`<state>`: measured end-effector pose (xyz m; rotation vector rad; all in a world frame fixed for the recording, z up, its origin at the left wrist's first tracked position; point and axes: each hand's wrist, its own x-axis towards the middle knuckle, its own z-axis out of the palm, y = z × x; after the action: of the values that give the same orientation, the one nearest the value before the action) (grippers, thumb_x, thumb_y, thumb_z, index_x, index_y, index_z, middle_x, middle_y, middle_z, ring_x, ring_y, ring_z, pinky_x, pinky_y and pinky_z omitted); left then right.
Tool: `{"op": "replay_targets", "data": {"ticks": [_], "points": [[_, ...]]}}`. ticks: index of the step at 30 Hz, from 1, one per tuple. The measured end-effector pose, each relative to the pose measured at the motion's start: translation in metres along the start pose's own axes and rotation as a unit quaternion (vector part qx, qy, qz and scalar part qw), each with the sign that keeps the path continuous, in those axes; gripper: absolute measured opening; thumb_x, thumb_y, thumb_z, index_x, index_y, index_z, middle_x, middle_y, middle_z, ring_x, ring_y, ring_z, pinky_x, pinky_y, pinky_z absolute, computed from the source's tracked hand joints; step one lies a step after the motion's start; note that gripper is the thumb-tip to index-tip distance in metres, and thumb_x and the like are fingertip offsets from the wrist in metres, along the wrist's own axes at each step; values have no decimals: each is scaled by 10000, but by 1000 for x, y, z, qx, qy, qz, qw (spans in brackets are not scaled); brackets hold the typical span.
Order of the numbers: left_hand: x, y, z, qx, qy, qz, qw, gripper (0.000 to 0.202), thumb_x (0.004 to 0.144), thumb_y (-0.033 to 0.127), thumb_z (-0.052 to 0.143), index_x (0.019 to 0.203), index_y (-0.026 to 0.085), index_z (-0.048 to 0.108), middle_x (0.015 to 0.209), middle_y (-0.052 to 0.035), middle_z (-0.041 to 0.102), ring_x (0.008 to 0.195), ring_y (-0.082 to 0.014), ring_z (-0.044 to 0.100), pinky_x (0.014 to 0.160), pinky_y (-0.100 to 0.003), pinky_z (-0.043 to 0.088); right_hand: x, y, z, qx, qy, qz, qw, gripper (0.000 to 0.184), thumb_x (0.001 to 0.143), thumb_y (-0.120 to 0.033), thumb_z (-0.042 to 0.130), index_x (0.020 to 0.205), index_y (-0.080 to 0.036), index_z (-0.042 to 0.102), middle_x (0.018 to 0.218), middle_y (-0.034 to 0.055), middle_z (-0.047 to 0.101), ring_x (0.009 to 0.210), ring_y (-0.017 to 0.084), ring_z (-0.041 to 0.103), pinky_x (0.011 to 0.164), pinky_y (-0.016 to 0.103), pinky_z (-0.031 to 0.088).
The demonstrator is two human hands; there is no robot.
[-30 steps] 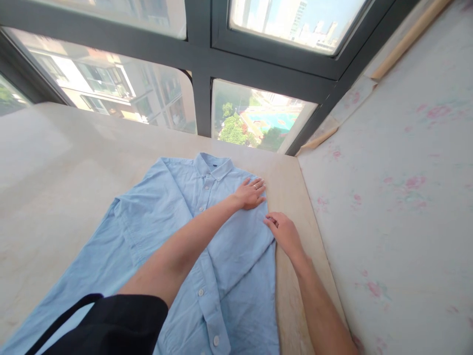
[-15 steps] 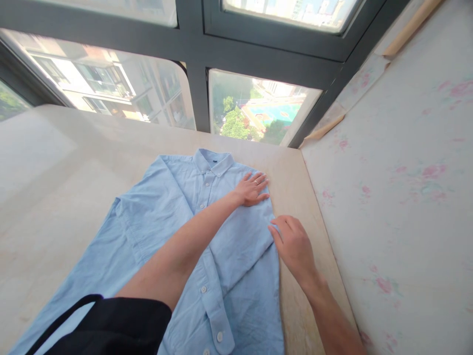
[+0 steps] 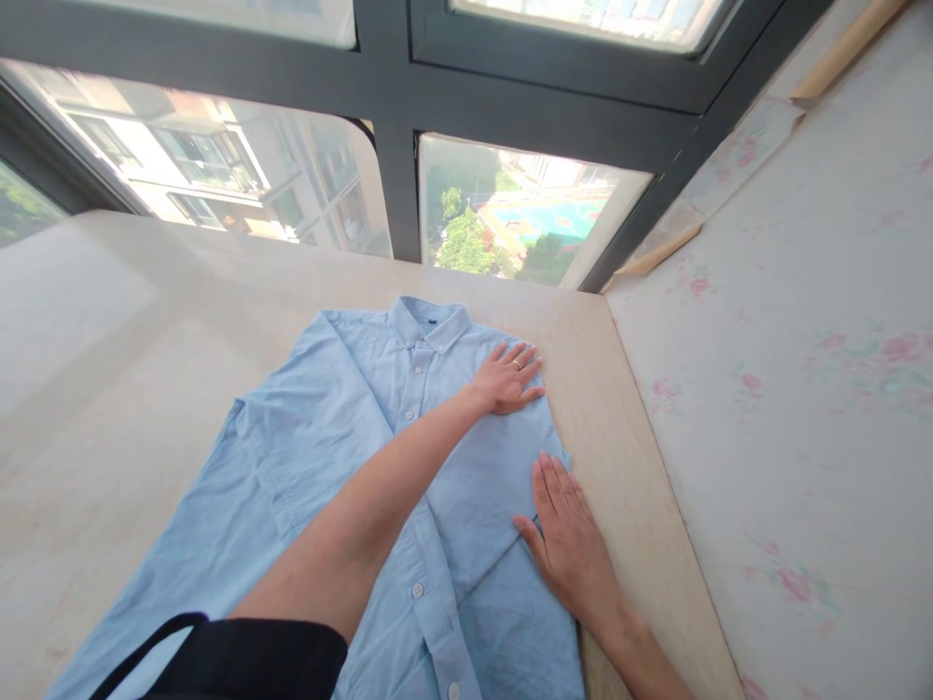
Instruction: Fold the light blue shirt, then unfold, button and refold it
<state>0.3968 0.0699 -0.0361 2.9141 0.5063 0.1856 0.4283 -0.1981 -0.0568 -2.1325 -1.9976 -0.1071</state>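
Note:
A light blue button-up shirt (image 3: 328, 457) lies front up on a pale stone ledge (image 3: 109, 389), collar toward the window. Its right side is folded inward over the body. My left hand (image 3: 508, 377), with a ring on one finger, lies flat and open on the shirt's right shoulder near the collar. My right hand (image 3: 567, 540) rests flat and open, fingers together, on the folded right edge of the shirt lower down. My left forearm crosses the shirt's front.
A dark-framed window (image 3: 394, 107) runs along the far edge of the ledge. A wall with pink floral paper (image 3: 802, 389) stands close on the right. A black sleeve (image 3: 240, 661) shows at the bottom left.
My right hand has slid down the shirt's right edge toward me and flattened from a pinch at the fold to an open palm. My left hand stays pressed on the shoulder.

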Motion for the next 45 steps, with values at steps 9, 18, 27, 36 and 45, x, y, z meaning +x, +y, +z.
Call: {"op": "replay_targets", "data": {"ticks": [9, 18, 27, 36, 45], "points": [[0, 17, 0, -6, 8, -77, 997, 564, 1005, 456, 270, 1488, 186, 381, 1592, -85, 285, 1483, -264, 205, 1190, -548, 133, 4, -4, -6, -6, -15, 16, 1000, 770, 993, -460, 387, 1568, -172, -36, 1604, 139, 236, 1481, 298, 218, 1150, 520, 298], [-41, 55, -14, -25, 35, -175, 984, 550, 990, 355, 374, 1463, 75, 388, 1523, -198, 383, 1450, -293, 293, 1171, -528, 211, 6, -3, -7, -2, -8, 15, 1000, 744, 997, -449, 387, 1572, -193, -11, 1590, 135, 283, 1482, 276, 222, 1155, 519, 287], [-173, 123, -56, -95, 33, -242, 965, 585, 989, 490, 316, 1428, 118, 422, 1509, -169, 421, 1461, -326, 261, 1161, -544, 280, 6, 3, -1, -8, 13, 3, 1000, 669, 1004, -487, 313, 1565, -160, 152, 1550, 156, 364, 1461, 271, 279, 1146, 506, 299], [-329, 81, -55, -6, 91, -360, 928, 531, 982, 439, 333, 1407, 153, 471, 1504, -174, 424, 1464, -339, 251, 1144, -605, 278, 9, 10, 0, -68, -23, 4, 997, 668, 997, -464, 291, 1566, -146, 145, 1566, 154, 335, 1461, 278, 271, 1158, 499, 269], [-375, 32, -36, 72, 55, -401, 911, 724, 972, 574, 227, 1498, 91, 337, 1582, -192, 253, 1478, -329, 210, 1168, -626, 123, 17, 15, 0, -99, -64, 14, 993, 650, 996, -473, 228, 1535, -110, 250, 1579, 167, 300, 1463, 292, 262, 1157, 512, 257]]}}
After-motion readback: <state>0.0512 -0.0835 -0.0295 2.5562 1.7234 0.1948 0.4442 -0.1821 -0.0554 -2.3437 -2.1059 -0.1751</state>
